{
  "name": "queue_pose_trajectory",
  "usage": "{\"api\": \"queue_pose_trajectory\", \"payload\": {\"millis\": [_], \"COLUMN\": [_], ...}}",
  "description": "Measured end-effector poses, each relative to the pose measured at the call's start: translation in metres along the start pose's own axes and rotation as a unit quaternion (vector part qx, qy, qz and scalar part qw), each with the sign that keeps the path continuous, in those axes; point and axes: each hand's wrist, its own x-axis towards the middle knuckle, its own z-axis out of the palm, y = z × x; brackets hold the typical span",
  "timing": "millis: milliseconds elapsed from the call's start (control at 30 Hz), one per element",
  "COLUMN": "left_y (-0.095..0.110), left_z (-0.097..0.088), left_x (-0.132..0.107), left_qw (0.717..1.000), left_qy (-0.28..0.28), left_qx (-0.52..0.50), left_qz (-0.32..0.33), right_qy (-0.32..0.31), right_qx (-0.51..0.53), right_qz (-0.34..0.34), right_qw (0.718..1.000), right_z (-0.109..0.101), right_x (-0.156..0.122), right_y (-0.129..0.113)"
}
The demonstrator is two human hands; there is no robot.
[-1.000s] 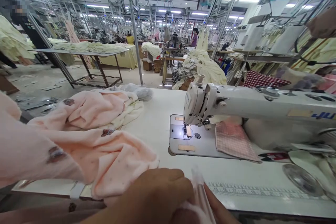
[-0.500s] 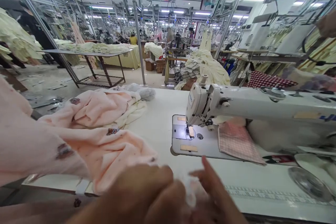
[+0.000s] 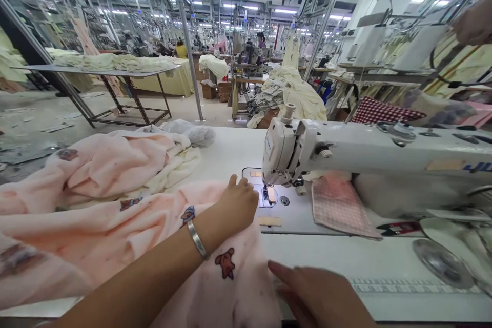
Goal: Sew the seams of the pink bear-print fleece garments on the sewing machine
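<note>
Pink fleece fabric [image 3: 246, 287] printed with small brown bears drapes over the near side of the sewing table. My left hand [image 3: 240, 202], a silver bracelet on its wrist, has its fingers curled on the fabric's upper edge, just left of the presser foot [image 3: 267, 193]. At the fabric's right edge near the table front is my right hand [image 3: 319, 289]; its index finger touches that edge, and its lower fingers are blurred and partly hidden. A white sewing machine [image 3: 290, 151] stands beyond, with its needle area lit.
More pink fabric [image 3: 115, 159] is heaped at the left of the table. A pink checked cloth [image 3: 342, 205] lies under the machine arm, beside red-handled snips [image 3: 400, 228]. Near the front right are a round metal disc [image 3: 444, 262] and a ruler strip [image 3: 388, 285].
My left hand has moved forward to beside the presser foot, bringing the pink fabric with it. My right hand has shifted slightly down and right. The view has turned a little right.
</note>
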Motion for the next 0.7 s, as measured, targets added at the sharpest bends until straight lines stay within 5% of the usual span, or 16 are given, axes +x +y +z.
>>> {"api": "queue_pose_trajectory", "payload": {"millis": [200, 500, 700], "left_y": [-0.008, 0.02, 0.033], "left_z": [0.009, 0.0, 0.016], "left_x": [-0.003, -0.017, -0.051], "left_qw": [1.0, 0.993, 0.998], "left_qy": [0.011, 0.067, 0.046], "left_qx": [-0.013, 0.0, -0.011], "left_qz": [-0.025, -0.097, -0.052], "right_qy": [0.03, -0.016, -0.02], "right_qx": [-0.085, -0.05, -0.047], "right_qz": [-0.079, -0.037, -0.038], "right_qw": [0.993, 0.998, 0.998], "right_z": [0.01, 0.007, 0.009], "right_x": [0.06, 0.048, 0.048], "right_y": [0.009, 0.019, 0.019]}}
